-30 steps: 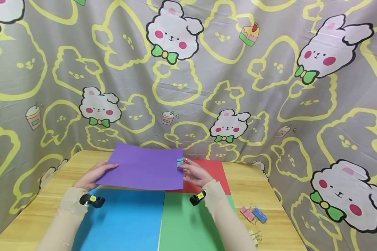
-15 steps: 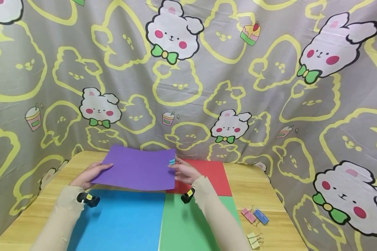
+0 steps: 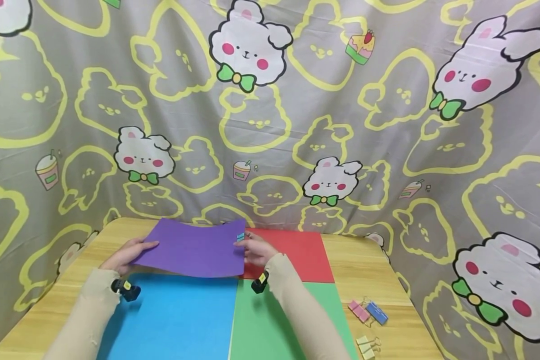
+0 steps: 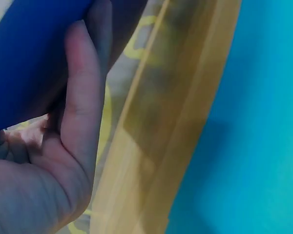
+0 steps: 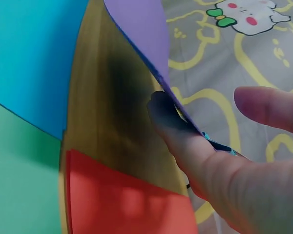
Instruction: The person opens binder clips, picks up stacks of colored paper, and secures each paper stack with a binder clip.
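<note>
A purple paper sheet (image 3: 195, 250) is held level above the table, sagging slightly between both hands. My left hand (image 3: 126, 254) grips its left edge, thumb lying on top, as the left wrist view also shows the hand (image 4: 63, 141) closed at the sheet (image 4: 29, 58). On the right edge sits a small light-blue binder clip (image 3: 240, 237). My right hand (image 3: 256, 250) is at that edge beside the clip. In the right wrist view straight fingers (image 5: 185, 141) support the sheet (image 5: 146, 34) from below, while the thumb stands apart above it.
On the wooden table (image 3: 364, 265) lie a blue sheet (image 3: 184, 315), a green sheet (image 3: 274, 325) and a red sheet (image 3: 301, 255). Pink (image 3: 359, 311), blue (image 3: 377, 312) and yellow binder clips (image 3: 366, 346) rest at the right. A patterned curtain (image 3: 270, 125) hangs behind.
Both hands have shifted left and a little lower with the purple sheet and its clip. More of the red sheet shows, and the purple sheet sags more.
</note>
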The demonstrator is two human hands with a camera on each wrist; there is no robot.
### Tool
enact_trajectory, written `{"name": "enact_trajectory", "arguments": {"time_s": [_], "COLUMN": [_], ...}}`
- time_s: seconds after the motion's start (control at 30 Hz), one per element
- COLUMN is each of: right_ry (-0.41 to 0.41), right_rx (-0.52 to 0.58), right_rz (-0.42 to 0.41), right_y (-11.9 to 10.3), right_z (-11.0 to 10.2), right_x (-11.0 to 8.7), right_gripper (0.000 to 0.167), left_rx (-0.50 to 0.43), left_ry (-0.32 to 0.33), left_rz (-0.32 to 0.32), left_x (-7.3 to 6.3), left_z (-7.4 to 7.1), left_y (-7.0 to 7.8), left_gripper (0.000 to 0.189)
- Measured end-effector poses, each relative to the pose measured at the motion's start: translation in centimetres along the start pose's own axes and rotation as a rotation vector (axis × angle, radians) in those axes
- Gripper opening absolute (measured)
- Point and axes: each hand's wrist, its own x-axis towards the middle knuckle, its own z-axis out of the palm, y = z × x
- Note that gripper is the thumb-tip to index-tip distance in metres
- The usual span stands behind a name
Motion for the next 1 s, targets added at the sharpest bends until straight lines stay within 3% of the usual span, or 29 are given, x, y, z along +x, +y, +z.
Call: {"name": "enact_trajectory", "arguments": {"time_s": [0.17,0.5,0.73,1.0], "right_ry": [0.013,0.032,0.028,0.023], "right_rx": [-0.019,-0.137,-0.188,-0.160], "right_rz": [0.015,0.038,0.026,0.004], "right_y": [0.6,1.2,0.0,-0.3], "right_z": [0.4,0.6,0.7,0.4], "right_x": [0.4,0.3,-0.4,-0.3], "right_gripper": [0.084,0.087,0.093,0.091], "left_rx": [-0.045,-0.004,0.063,0.106], "left_ry": [-0.001,0.022,0.082,0.055], "left_rz": [-0.006,0.000,0.021,0.024], "left_x": [-0.5,-0.6,-1.2,-1.4], "left_z": [0.0,-0.4,-0.7,-0.2], "left_y": [-0.9,-2.3,-1.7,-0.9], "left_gripper": [0.084,0.069,0.070,0.072]}}
